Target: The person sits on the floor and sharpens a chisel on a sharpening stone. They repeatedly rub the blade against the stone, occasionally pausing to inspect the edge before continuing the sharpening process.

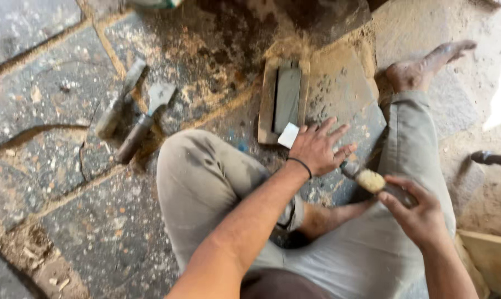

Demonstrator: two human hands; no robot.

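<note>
rough stone floor (67, 111), wooden-framed whetstone (286, 97)

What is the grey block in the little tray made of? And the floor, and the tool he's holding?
The grey block looks like stone: flat, dull, matte. Its tray seems to be wood, tan and dusty. The floor looks like stone slabs, grey and cracked, with sawdust in the joints. The tool in the right hand has a pale, rough, probably wooden handle; its dark end may be metal, but that's unclear.
</note>
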